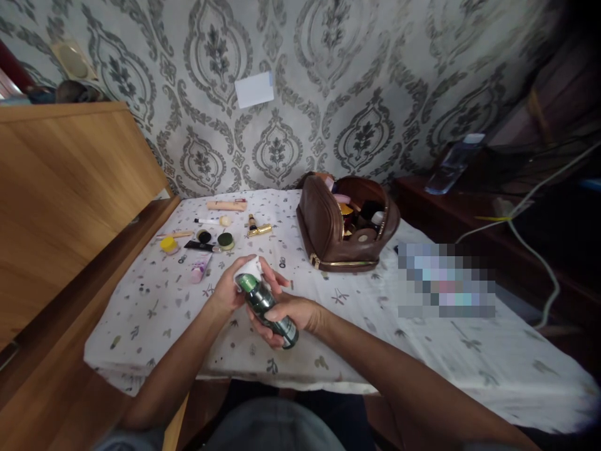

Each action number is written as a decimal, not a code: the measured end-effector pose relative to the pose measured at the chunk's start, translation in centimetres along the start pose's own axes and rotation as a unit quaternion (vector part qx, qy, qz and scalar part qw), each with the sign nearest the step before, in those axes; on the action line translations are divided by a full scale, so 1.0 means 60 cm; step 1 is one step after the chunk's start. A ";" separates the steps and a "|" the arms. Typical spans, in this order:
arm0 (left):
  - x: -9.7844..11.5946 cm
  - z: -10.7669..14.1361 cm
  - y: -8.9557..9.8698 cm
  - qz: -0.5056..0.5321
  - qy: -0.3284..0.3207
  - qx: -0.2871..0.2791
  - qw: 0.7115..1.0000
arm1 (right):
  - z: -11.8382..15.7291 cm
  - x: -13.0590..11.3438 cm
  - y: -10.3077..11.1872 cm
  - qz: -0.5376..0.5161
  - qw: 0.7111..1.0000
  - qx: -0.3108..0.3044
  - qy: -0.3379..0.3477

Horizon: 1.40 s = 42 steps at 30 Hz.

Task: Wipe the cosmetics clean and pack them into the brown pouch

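A dark green bottle [270, 310] with a bright green neck is tilted over the near part of the table. My right hand [291, 316] wraps round its body. My left hand [230, 288] is at its top, fingers curled round a crumpled white tissue or wipe [248, 268] that touches the bottle's green end. Left of the hands lie a purple-and-white tube [200, 268], a black tube [201, 247], a yellow-lidded jar [168, 245] and a round green-topped jar [226, 241]. Behind them are a gold tube [260, 230] and a brush [213, 221].
An open brown cosmetics bag [323, 219] full of items stands at the back centre-right of the cloth-covered table [328, 351]. A pixelated object [446, 280] lies to the right. A clear bottle [453, 166] and white cable are beyond. A wooden cabinet [70, 207] borders the left.
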State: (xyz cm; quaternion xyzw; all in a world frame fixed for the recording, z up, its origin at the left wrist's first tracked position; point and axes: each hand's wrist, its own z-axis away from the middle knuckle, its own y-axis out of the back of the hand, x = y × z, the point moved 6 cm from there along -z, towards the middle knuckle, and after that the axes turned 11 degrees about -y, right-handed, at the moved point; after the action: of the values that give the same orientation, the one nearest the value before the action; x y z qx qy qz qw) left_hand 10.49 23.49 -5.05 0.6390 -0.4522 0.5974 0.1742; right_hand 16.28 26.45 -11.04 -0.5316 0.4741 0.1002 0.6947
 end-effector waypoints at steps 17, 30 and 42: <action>0.037 0.017 0.025 -0.276 -0.185 0.213 0.919 | 0.011 -0.040 0.030 0.201 0.911 0.337 0.126; 0.009 0.014 0.031 -0.251 -0.156 0.256 0.920 | 0.036 -0.044 0.031 0.413 0.763 0.469 0.165; -0.004 0.023 0.038 -0.350 -0.206 0.248 0.880 | 0.056 -0.064 0.042 0.478 0.673 0.542 0.161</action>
State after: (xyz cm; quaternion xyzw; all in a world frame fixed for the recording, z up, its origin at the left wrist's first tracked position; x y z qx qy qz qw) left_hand 9.56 21.34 -6.29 0.8863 -0.0618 0.4453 0.1108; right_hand 14.47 31.68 -9.81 0.2293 0.7390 0.0569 0.6310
